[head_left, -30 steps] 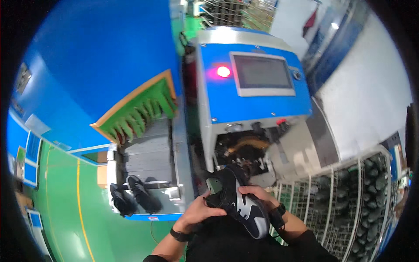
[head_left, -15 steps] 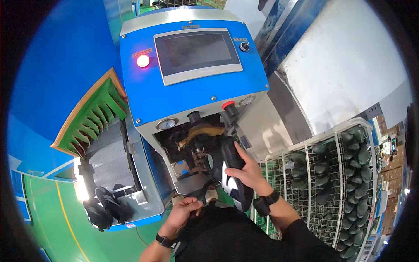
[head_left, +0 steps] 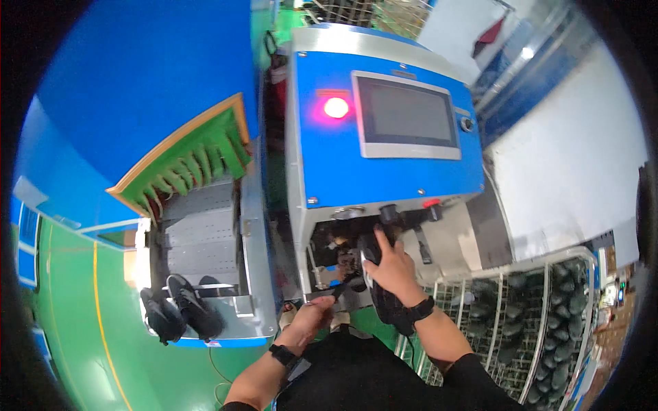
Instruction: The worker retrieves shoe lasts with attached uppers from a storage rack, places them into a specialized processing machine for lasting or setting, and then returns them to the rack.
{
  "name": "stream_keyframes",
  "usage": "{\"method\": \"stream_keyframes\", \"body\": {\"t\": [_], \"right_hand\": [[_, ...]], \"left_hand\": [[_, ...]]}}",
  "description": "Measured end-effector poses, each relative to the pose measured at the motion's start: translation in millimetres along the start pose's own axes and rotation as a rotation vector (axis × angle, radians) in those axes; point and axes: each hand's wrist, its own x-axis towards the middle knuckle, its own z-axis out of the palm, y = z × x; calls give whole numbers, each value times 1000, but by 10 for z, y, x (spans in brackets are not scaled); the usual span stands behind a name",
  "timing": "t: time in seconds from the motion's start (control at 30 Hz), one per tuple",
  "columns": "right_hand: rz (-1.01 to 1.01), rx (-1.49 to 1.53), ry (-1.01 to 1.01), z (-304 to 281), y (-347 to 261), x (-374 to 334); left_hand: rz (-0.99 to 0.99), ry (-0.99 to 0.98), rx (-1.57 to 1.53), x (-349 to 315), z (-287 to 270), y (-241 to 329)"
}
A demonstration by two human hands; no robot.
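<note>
A black shoe (head_left: 382,296) stands on end at the front opening of a blue machine (head_left: 391,178). My right hand (head_left: 397,275) grips it from the right, thumb across it and index finger stretched up along it. To the left and lower, my left hand (head_left: 312,319) is closed round the near end of a narrow dark piece (head_left: 343,289) that runs toward the shoe and the opening; its kind I cannot make out. Metal parts inside the opening (head_left: 346,260) are partly hidden by the shoe and blurred.
Left of the machine, a conveyor (head_left: 199,240) emerges under a green strip curtain (head_left: 188,171); black shoes (head_left: 195,308) sit at its near end. A white wire rack (head_left: 545,329) with many dark shoe-shaped pieces stands at right. The machine carries a screen (head_left: 409,118) and a lit red lamp (head_left: 336,107).
My view has swung left, so the machine sits farther right. The shoe has turned, hiding its white patches, and is closer to the opening. My right index finger now points up along it.
</note>
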Motion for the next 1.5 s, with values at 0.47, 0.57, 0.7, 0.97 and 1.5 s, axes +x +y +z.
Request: {"method": "stream_keyframes", "body": {"t": [0.47, 0.57, 0.7, 0.97, 1.5], "right_hand": [[-23, 47, 390, 327, 8, -238], [-109, 77, 588, 390, 62, -440], [-171, 114, 620, 575, 202, -988], [-112, 338, 18, 136, 260, -2466], [-169, 1236, 101, 1018, 991, -1581]], "left_hand": [[-33, -44, 295, -99, -29, 281], [-59, -143, 306, -161, 94, 246], [-158, -373, 291, -189, 226, 237], [-573, -890, 202, -154, 338, -225], [-150, -10, 797, -924, 79, 154]]}}
